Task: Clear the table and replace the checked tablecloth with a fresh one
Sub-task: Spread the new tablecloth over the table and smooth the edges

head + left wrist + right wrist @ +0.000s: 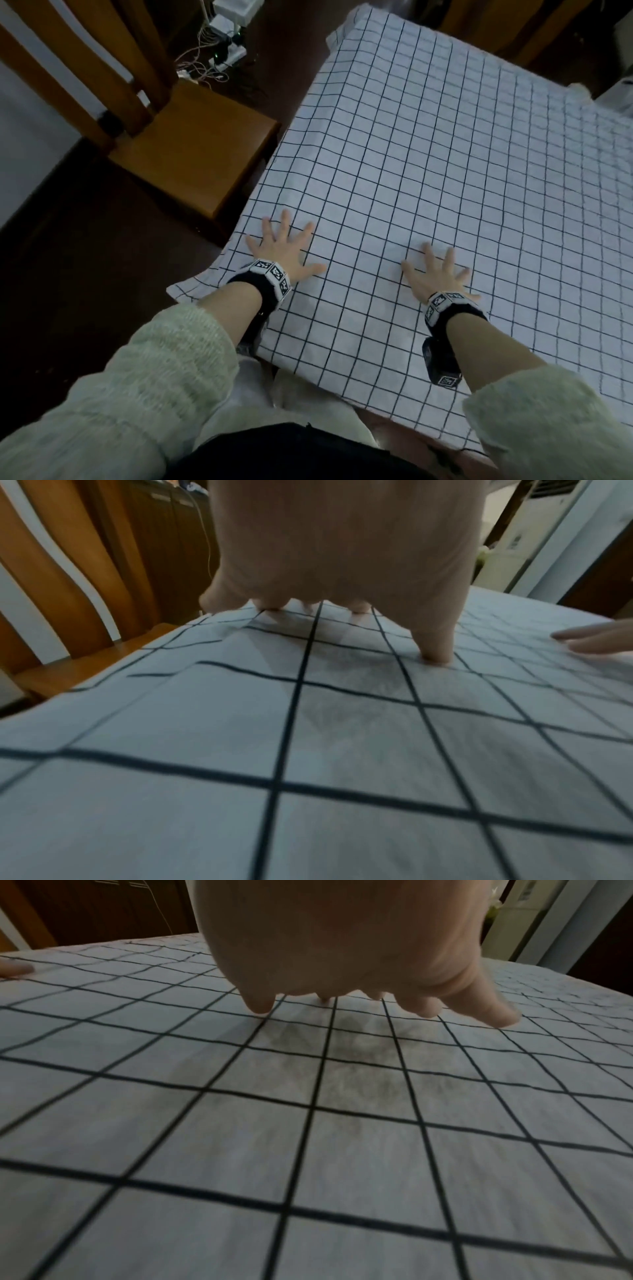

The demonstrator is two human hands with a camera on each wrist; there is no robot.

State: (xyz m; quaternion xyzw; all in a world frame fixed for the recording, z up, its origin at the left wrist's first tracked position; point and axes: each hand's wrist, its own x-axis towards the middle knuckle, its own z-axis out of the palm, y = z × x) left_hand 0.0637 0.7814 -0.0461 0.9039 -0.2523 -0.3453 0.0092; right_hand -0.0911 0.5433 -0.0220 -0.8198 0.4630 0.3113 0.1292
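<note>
A white tablecloth with a black checked grid [445,164] covers the whole table. My left hand [282,246] lies flat on it near the front left corner, fingers spread wide. About three squares to its right, my right hand [438,274] also presses flat on the cloth with splayed fingers. The left wrist view shows the left hand [335,547] from behind, fingertips down on the tablecloth [308,750]. In the right wrist view, the right hand [342,939] touches the tablecloth [308,1137] with its fingertips. Nothing stands on the cloth.
A wooden chair [191,144] stands close to the table's left edge. Beyond it, a power strip with tangled cables [222,51] lies on the dark floor. The cloth's front left corner [191,287] hangs over the edge. A white appliance [527,534] stands past the far side.
</note>
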